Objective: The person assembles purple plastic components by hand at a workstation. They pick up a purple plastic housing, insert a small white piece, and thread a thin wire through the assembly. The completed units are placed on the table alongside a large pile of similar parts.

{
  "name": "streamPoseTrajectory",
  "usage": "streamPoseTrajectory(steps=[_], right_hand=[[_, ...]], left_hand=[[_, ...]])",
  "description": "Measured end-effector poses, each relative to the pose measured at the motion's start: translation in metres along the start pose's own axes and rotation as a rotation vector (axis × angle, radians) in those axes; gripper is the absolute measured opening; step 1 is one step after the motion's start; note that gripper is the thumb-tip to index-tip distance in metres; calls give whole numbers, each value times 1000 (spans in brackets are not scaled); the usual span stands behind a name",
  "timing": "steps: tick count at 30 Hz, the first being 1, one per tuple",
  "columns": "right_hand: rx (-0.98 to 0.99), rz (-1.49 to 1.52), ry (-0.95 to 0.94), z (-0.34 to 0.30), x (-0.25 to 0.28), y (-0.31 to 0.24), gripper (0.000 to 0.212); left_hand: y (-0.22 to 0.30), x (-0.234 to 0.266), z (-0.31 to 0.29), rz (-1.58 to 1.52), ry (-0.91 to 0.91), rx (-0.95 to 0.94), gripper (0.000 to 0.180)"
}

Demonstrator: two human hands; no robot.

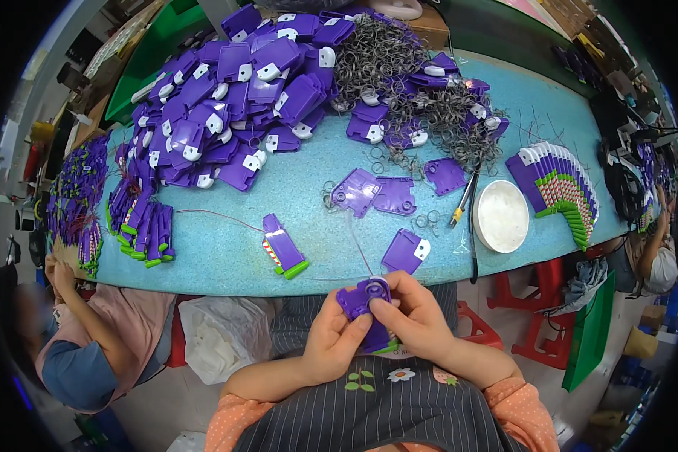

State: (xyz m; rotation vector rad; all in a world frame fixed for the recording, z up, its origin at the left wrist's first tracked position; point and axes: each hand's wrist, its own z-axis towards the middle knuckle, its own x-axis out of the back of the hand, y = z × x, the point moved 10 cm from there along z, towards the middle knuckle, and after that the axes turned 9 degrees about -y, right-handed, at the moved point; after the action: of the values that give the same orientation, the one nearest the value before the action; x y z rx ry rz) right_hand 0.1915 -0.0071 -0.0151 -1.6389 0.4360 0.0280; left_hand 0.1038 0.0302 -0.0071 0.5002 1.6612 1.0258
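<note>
In front of my apron, both hands hold one purple plastic housing (352, 301) with a green end. My left hand (331, 339) grips its left side, thumb on the face. My right hand (420, 320) holds the other side, its thumb pressing beside a round recess where a greyish ring shows. A thin wire rises from the part. On the table just beyond lie a purple cover with a white tip (405, 251) and a purple piece with a green end and striped edge (282, 245). Several loose purple covers (394, 195) lie farther off, beside a few metal coil springs (427, 220).
A big heap of purple covers (233, 83) and a pile of metal coils (384, 56) fill the far side. At right are a white round dish (502, 216), a pen-like tool (459, 207) and a fanned row of assembled pieces (561, 184). Another person (102, 339) sits at left.
</note>
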Motion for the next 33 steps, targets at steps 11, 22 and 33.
streamPoseTrajectory(steps=[11,22,33], right_hand=[[244,-1169,235,10,46,-62,31],[-132,-76,-206,-12,8,-12,26],[-205,-176,-168,-6,4,-6,25]], left_hand=[[-33,0,-30,-188,22,360,39],[-33,-8,-23,-121,-48,375,49],[-33,-9,-21,-33,-112,416,47]])
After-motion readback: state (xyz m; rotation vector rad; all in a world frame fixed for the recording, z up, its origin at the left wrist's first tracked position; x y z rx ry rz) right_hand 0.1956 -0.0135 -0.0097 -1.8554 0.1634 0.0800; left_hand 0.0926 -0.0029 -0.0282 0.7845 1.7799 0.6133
